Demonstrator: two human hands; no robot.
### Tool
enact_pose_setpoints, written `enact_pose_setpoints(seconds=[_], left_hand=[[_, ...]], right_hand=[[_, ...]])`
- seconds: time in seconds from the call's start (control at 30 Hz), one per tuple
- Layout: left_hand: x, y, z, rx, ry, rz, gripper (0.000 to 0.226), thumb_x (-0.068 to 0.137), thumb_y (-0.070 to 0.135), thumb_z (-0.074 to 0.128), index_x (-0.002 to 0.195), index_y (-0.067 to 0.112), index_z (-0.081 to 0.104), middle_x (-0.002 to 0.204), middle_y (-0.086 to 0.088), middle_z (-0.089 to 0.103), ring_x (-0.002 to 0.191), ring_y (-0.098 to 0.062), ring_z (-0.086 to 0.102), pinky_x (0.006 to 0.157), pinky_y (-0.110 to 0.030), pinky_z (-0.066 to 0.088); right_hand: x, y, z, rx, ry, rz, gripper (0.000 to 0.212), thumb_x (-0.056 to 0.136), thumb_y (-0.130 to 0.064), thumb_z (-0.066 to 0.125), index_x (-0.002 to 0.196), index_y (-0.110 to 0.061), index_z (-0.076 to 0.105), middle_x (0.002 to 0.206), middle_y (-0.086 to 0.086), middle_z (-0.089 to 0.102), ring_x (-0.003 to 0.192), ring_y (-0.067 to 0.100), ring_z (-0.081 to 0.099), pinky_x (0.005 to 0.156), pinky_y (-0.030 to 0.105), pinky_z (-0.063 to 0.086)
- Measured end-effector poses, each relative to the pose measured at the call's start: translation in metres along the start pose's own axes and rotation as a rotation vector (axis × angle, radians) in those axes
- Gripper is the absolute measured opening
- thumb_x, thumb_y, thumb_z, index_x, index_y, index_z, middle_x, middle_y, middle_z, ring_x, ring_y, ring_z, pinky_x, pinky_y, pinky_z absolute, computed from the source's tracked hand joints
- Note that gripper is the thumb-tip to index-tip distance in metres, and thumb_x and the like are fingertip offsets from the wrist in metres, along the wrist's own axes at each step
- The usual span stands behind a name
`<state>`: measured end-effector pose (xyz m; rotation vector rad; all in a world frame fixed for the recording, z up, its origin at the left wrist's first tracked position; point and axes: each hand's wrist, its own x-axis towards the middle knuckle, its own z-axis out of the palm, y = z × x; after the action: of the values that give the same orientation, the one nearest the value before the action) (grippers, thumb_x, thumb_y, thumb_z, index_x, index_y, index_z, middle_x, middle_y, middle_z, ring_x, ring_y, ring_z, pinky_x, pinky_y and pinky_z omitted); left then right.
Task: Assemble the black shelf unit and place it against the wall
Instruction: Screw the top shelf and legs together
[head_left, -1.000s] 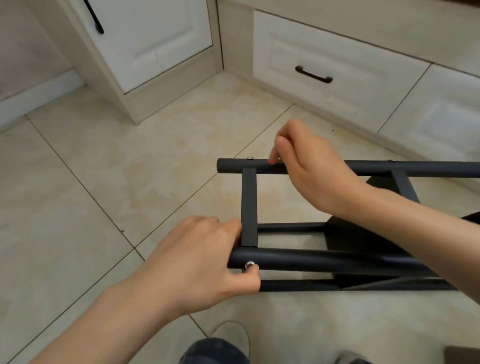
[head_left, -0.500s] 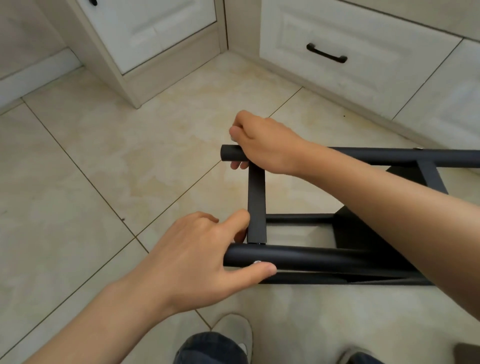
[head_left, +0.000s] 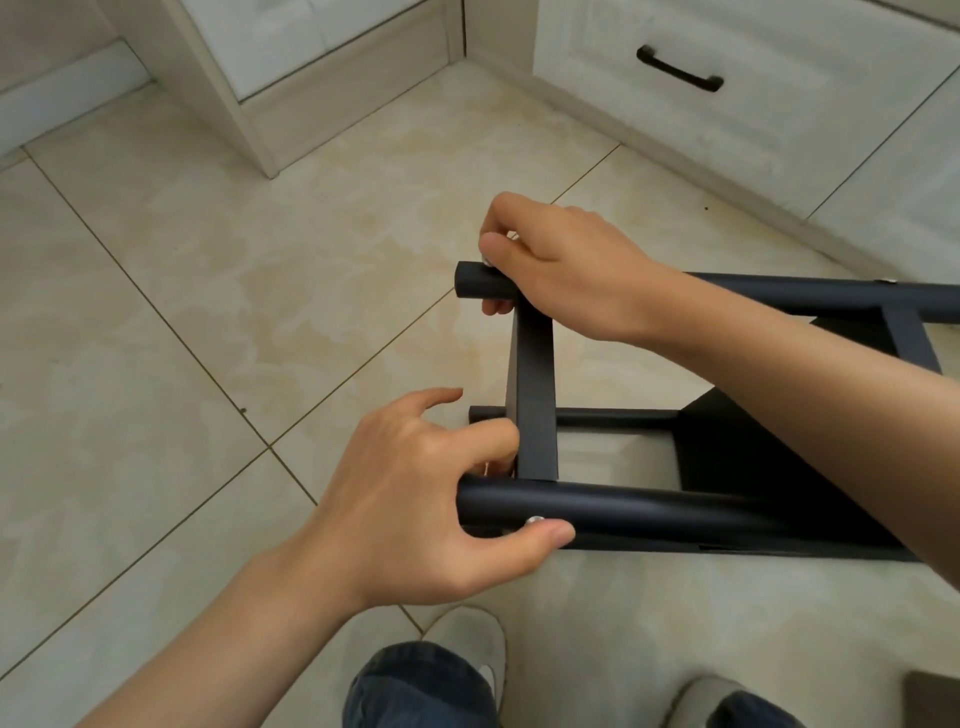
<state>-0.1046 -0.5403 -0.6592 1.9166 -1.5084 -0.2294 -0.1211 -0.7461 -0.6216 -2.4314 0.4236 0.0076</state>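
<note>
The black shelf unit (head_left: 535, 395) lies on its side on the tiled floor, its round tubes running off to the right. My left hand (head_left: 415, 493) grips the end of the near tube (head_left: 649, 506), thumb under a silver screw head (head_left: 534, 519), fingers curled over the top beside the flat crossbar. My right hand (head_left: 561, 260) holds the end of the far tube (head_left: 480, 283); its thumb and fingers pinch a small silver screw (head_left: 487, 261) on top of that tube. Black shelf panels (head_left: 753, 441) sit deeper in the frame, partly hidden by my right forearm.
White cabinets stand along the back: a door unit (head_left: 291, 47) at left and a drawer with a black handle (head_left: 680, 70) at right. My two shoes (head_left: 472, 649) are at the bottom edge, close to the frame. A dark object (head_left: 935, 693) shows at the bottom right corner.
My right hand slid left along the far tube to its end and now pinches the screw there. My left hand stays on the near tube, index finger lifted.
</note>
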Motion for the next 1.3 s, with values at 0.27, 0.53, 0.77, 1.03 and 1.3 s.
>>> enact_pose_setpoints(seconds=[0.27,0.53,0.77,1.03,1.3], left_hand=[[-0.012,-0.001,0.004,-0.149,-0.048,-0.089,0.049,0.074,0.061,0.069,0.062,0.020,0.045,0.051,0.009,0.042,0.048,-0.012,0.042,0.108,-0.045,0.042],[-0.011,0.001,0.001,-0.178,-0.051,-0.112,0.047,0.069,0.062,0.072,0.066,0.023,0.046,0.065,0.013,0.045,0.063,-0.012,0.047,0.086,-0.039,0.049],[-0.015,0.000,-0.001,-0.115,0.005,-0.100,0.052,0.069,0.067,0.072,0.093,0.031,0.043,0.098,0.015,0.042,0.093,-0.017,0.047,0.075,-0.037,0.043],[-0.008,0.001,-0.001,-0.041,-0.114,0.053,0.072,0.083,0.062,0.066,0.145,0.029,0.051,0.155,0.012,0.042,0.155,-0.026,0.019,0.121,-0.048,0.023],[-0.008,0.004,0.000,-0.164,-0.124,0.006,0.066,0.083,0.051,0.071,0.141,0.023,0.055,0.157,0.009,0.043,0.153,-0.019,0.026,0.122,-0.046,0.023]], right_hand=[[-0.010,-0.008,0.004,0.020,-0.007,0.027,0.020,0.101,-0.034,0.034,0.091,-0.029,0.051,0.083,-0.012,0.073,0.093,0.016,0.063,0.089,0.040,0.047],[-0.011,-0.009,0.006,-0.030,-0.015,0.041,0.020,0.102,-0.035,0.034,0.097,-0.029,0.052,0.080,-0.020,0.067,0.093,0.018,0.059,0.076,0.036,0.038],[-0.011,-0.006,0.009,-0.051,0.013,0.029,0.021,0.102,-0.038,0.033,0.098,-0.028,0.051,0.084,-0.013,0.069,0.089,0.023,0.058,0.072,0.037,0.036],[-0.011,-0.005,0.009,-0.018,0.021,0.034,0.023,0.103,-0.040,0.032,0.101,-0.027,0.052,0.092,-0.003,0.069,0.091,0.028,0.058,0.075,0.038,0.038],[-0.011,-0.006,0.012,-0.005,0.060,0.047,0.026,0.104,-0.039,0.032,0.106,-0.024,0.053,0.091,-0.008,0.068,0.090,0.024,0.060,0.070,0.036,0.033]])
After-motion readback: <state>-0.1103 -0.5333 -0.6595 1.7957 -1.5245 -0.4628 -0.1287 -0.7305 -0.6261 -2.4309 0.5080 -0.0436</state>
